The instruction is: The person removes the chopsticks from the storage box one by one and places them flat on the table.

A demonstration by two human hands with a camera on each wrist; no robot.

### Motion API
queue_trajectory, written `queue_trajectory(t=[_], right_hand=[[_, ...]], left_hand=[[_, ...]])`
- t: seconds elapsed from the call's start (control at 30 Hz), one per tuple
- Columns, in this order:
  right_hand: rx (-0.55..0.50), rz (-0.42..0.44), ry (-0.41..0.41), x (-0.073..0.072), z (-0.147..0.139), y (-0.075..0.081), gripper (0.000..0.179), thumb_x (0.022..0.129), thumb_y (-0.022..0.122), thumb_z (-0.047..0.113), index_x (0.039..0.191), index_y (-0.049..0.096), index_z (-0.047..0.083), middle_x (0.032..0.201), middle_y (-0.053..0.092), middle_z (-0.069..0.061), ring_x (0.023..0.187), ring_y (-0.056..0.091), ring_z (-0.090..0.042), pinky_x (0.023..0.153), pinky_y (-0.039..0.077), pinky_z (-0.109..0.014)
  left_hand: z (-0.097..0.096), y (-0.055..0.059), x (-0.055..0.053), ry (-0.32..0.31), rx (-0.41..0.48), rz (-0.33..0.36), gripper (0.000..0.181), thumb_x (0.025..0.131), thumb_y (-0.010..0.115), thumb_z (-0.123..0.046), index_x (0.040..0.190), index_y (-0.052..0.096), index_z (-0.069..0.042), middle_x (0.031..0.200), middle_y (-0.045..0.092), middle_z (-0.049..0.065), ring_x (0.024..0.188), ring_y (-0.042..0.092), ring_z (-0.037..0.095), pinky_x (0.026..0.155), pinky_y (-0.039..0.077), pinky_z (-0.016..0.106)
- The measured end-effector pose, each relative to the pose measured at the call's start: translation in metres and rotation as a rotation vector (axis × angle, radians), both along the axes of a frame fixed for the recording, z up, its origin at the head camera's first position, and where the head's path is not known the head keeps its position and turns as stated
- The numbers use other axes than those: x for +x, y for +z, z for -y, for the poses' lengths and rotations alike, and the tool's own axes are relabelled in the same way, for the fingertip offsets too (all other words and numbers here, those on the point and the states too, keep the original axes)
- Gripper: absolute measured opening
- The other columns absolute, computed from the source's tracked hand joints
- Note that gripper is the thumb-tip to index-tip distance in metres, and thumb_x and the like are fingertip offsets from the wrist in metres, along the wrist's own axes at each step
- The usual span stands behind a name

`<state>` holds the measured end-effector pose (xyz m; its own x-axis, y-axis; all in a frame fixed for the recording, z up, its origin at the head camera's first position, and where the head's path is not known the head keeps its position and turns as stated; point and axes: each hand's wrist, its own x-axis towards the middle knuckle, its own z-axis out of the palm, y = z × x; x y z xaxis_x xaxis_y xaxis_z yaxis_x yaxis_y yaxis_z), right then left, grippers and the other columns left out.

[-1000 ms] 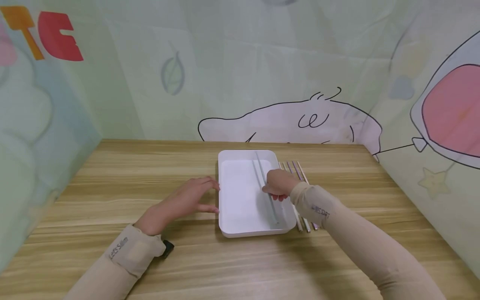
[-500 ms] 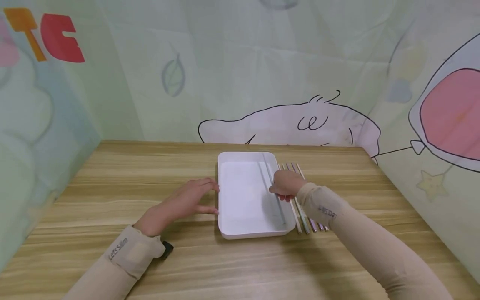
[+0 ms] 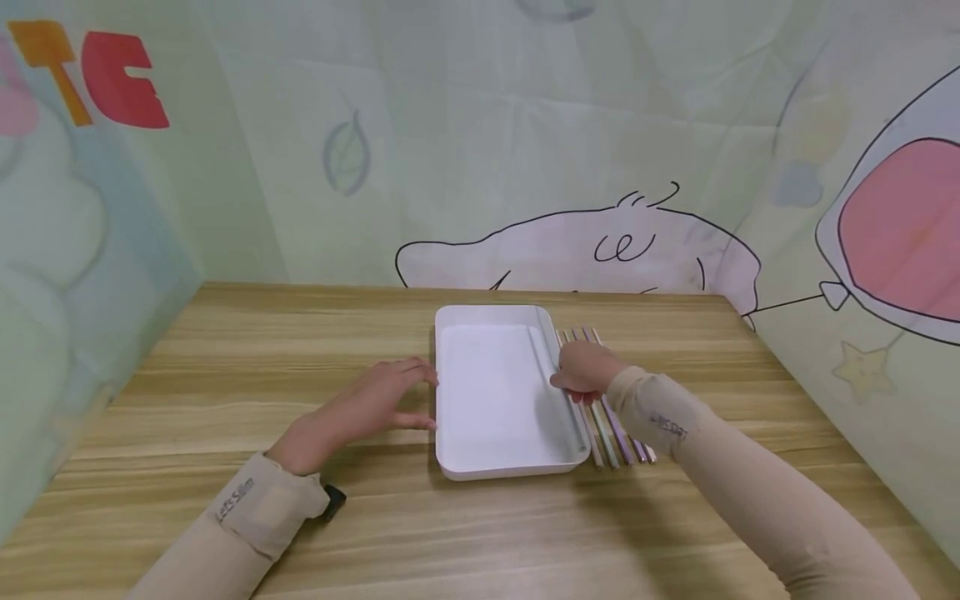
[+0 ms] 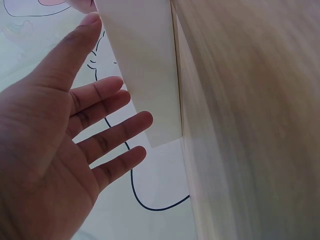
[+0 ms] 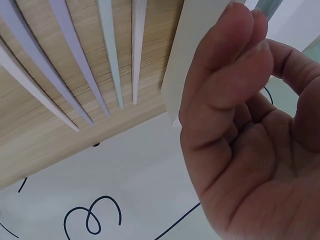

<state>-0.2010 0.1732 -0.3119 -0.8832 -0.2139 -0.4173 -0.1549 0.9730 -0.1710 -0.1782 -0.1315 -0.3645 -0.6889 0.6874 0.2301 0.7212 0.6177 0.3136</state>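
Note:
A white rectangular tray rests on the table. Over its right wall, my right hand pinches a pale grey-green chopstick between thumb and fingers. This chopstick lies lengthwise along the inside of that wall, partly hidden by the fingers. At the tray's left wall is my left hand, fingers and thumb spread apart, the tips right at the outer side. The left wrist view shows its palm facing the tray wall. Several pastel chopsticks, pinkish, mint and lilac, lie side by side on the table right of the tray.
The wood-grain table meets a printed cloth backdrop at the back and both sides. A dark wrist strap shows at the left sleeve. The right forearm crosses above the table's right part.
My right hand has moved right with the chopstick, from inside the tray to its right wall. The left hand stays at the left wall.

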Motion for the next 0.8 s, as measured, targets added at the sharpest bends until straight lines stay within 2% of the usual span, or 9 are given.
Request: queue_trajectory(t=[0.33,0.57,0.8], right_hand=[[-0.021,-0.016,0.022,0.001,-0.009,0.001,0.040,0.092,0.051,0.017,0.052,0.052,0.012,0.048,0.054,0.002,0.040,0.049,-0.008,0.038,0.038,-0.016],[-0.050,-0.029,0.024,0.002,-0.018,0.002,0.034,0.090,0.051,0.015,0.057,0.056,0.008,0.051,0.060,-0.002,0.041,0.052,-0.009,0.037,0.039,-0.016],[-0.064,-0.023,0.037,0.002,-0.027,0.003,0.040,0.092,0.050,0.015,0.052,0.055,0.009,0.047,0.055,0.001,0.039,0.050,-0.007,0.037,0.040,-0.016]], left_hand=[[0.000,0.000,0.000,-0.001,0.005,0.005,0.051,0.078,0.078,-0.035,0.114,0.061,-0.003,0.122,0.063,0.011,0.113,0.061,0.029,0.098,0.050,0.046],[0.001,-0.002,-0.001,0.007,0.004,0.007,0.050,0.078,0.077,-0.035,0.114,0.061,-0.005,0.122,0.063,0.010,0.114,0.060,0.028,0.097,0.049,0.048],[0.001,-0.002,-0.002,0.005,0.006,0.016,0.050,0.079,0.077,-0.035,0.114,0.061,-0.004,0.122,0.062,0.010,0.114,0.060,0.028,0.098,0.049,0.048]])
